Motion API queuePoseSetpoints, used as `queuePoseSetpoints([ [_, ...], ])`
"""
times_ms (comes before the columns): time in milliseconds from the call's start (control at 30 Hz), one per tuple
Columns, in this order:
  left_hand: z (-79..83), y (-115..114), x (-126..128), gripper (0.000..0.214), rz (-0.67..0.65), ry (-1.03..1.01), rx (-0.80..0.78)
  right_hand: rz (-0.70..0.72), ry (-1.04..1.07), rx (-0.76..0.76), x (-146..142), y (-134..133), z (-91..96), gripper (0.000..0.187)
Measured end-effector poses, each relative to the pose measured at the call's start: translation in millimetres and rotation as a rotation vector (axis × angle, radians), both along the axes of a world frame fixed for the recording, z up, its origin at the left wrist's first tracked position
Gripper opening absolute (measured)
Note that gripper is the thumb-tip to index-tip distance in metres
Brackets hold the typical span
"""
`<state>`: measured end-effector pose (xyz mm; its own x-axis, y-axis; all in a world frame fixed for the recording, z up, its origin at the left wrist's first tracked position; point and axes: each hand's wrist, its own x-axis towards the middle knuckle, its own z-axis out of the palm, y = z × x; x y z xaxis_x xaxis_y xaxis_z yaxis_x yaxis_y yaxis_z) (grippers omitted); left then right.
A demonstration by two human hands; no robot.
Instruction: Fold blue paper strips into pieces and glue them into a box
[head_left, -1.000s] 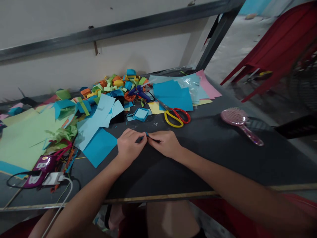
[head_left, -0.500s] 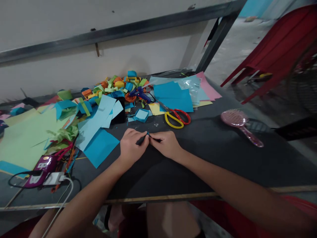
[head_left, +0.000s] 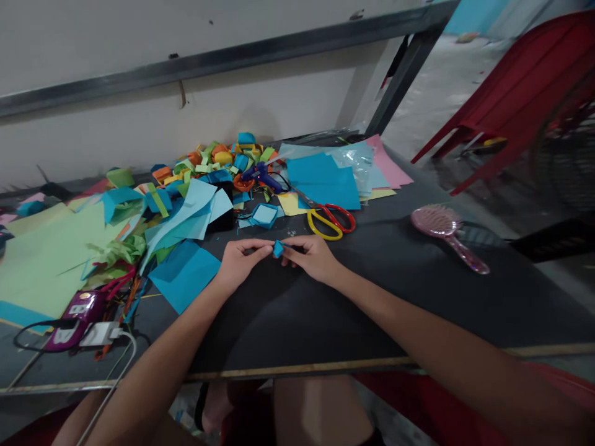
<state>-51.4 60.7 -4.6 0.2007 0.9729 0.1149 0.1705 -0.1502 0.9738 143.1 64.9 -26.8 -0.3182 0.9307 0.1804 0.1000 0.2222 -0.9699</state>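
My left hand point(head_left: 239, 260) and my right hand point(head_left: 312, 255) meet over the dark table point(head_left: 353, 297), both pinching a small folded blue paper piece point(head_left: 277, 248) between their fingertips. The piece is held a little above the table top. Just beyond my hands lie a small open blue paper box point(head_left: 264, 215) and a pair of scissors point(head_left: 328, 218) with one red and one yellow handle.
Loose blue sheets point(head_left: 186, 272) and green sheets point(head_left: 51, 248) cover the left side. A heap of folded coloured paper pieces point(head_left: 218, 158) and a blue glue gun point(head_left: 264, 176) sit at the back. A pink hairbrush point(head_left: 446, 232) lies right. A purple device point(head_left: 77, 313) with cables sits front left.
My hands have lifted slightly and moved away from me. The blue paper piece, mostly hidden between my fingers before, now shows between the fingertips. The blue sheets at left have shifted.
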Motion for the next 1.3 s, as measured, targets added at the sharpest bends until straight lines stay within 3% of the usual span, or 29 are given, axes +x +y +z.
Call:
queuePoseSetpoints([
  [300, -4.2, -2.3, 3.8, 0.019, 0.075, 0.031, 0.026, -0.099, -0.177, 0.348, -0.7, -9.9, 6.7, 0.021],
  [500, -4.8, -4.5, 5.4, 0.019, 0.112, 0.113, 0.116, -0.102, -0.209, 0.453, -0.4, -10.6, 7.8, 0.021],
  [633, -4.3, -3.7, 1.8, 0.009, 0.099, 0.266, 0.277, -0.096, -0.257, 0.488, 0.7, -9.9, 5.8, 0.022],
  [800, -4.7, 0.0, -2.1, 0.003, 0.082, 0.381, 0.308, -0.065, -0.292, 0.517, 0.4, -10.6, 3.3, 0.023],
  [1167, -9.7, -8.6, 7.5, 0.007, 0.233, 0.327, 0.333, -0.073, -0.299, 0.473, -1.2, -8.3, 4.0, 0.026],
  [1300, -7.7, -9.2, 8.7, 0.006, 0.228, 0.353, 0.357, -0.038, -0.3, 0.417, -0.8, -6.2, 3.4, 0.025],
])
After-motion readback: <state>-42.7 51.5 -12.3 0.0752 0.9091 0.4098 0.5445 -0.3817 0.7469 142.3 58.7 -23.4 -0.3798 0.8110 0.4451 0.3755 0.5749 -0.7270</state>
